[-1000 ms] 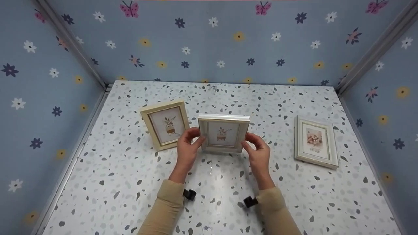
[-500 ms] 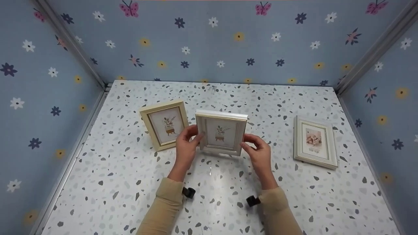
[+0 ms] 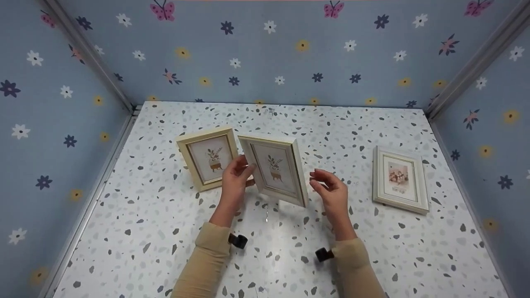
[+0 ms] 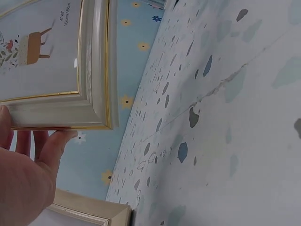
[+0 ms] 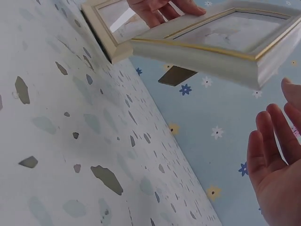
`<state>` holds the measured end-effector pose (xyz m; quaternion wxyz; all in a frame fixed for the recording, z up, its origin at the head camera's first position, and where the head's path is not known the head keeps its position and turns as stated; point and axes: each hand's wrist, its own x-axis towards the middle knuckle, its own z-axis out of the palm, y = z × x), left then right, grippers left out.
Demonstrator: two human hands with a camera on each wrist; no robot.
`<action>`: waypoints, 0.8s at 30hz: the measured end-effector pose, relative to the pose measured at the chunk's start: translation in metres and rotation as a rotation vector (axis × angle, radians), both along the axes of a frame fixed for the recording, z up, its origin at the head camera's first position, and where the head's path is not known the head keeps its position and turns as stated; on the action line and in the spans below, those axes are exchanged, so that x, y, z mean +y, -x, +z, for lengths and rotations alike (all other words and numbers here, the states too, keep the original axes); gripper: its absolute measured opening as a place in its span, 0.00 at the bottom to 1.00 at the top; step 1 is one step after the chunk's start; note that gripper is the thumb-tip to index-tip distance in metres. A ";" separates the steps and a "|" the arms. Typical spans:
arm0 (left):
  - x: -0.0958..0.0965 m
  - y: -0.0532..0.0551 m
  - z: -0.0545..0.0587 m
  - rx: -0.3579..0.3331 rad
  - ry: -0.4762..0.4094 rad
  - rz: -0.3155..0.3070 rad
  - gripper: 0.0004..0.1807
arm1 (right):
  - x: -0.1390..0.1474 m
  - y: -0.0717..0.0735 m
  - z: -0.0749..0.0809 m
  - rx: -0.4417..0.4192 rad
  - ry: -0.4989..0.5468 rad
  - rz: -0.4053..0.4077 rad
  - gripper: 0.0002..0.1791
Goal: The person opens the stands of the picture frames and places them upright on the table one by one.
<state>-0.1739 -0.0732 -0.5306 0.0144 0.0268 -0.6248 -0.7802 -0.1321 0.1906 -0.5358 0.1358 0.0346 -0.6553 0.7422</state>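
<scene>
A whitish picture frame (image 3: 273, 169) with a gold inner line and a potted-plant print is held tilted above the table. My left hand (image 3: 236, 178) grips its left edge, thumb on the front and fingers behind. The left wrist view shows the frame's corner (image 4: 89, 101) clear of the tabletop. A brown support leg (image 5: 178, 75) juts from its back in the right wrist view. My right hand (image 3: 331, 192) is apart from the frame, just off its right edge, fingers loosely bent and holding nothing. Close behind my left hand, a cream picture frame (image 3: 187, 159) with a similar print stands leaning back.
A third picture frame (image 3: 380, 178), white with a pinkish flower print, lies face up at the right. The speckled white table (image 3: 265, 256) is bounded by blue flowered panels (image 3: 265, 41) at the back and both sides.
My right hand has let go of the held frame and drawn slightly right. My left hand has turned the frame, swinging its right side toward me and tipping it. The other frames stay put.
</scene>
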 end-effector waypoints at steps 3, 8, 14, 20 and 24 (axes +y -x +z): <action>0.000 0.000 -0.002 -0.013 -0.029 -0.034 0.19 | 0.001 0.000 -0.001 0.000 0.019 0.008 0.19; 0.001 0.000 -0.001 -0.023 -0.040 -0.098 0.19 | 0.000 0.000 0.000 0.009 0.005 0.029 0.20; 0.002 0.000 -0.001 -0.046 -0.114 -0.154 0.19 | -0.004 -0.001 0.003 -0.022 -0.056 0.053 0.18; 0.004 -0.003 0.000 -0.063 -0.182 -0.200 0.16 | -0.014 -0.009 0.019 -0.045 -0.086 0.129 0.19; 0.006 -0.005 0.003 -0.066 -0.182 -0.222 0.11 | -0.020 -0.014 0.030 -0.042 -0.093 0.214 0.21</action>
